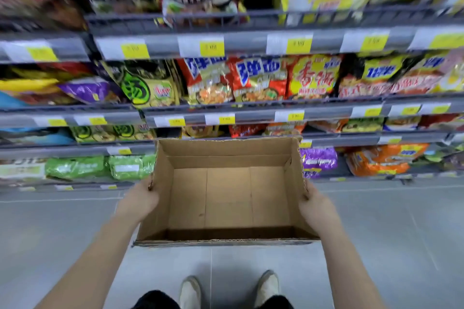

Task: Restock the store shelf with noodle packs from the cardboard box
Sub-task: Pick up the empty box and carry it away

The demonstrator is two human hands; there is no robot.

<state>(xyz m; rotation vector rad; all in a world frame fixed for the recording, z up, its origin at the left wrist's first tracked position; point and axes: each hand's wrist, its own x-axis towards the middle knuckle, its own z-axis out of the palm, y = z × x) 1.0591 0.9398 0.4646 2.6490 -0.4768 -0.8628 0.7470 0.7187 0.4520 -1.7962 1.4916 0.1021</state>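
Observation:
An open brown cardboard box (227, 198) is held in the air in front of the shelves, and its inside is bare. My left hand (140, 202) grips its left wall, fingers curled over the rim. My right hand (315, 206) grips the right wall the same way. The store shelf (251, 44) rises behind the box in several tiers filled with noodle packs (258, 80) in red, yellow, green, purple and orange wrappers.
Grey shelf rails carry white and yellow price tags (211, 45). A grey tiled floor (62, 228) lies below the box. My two light shoes (190, 291) stand on it near the bottom edge of the view. The picture is blurred at the top.

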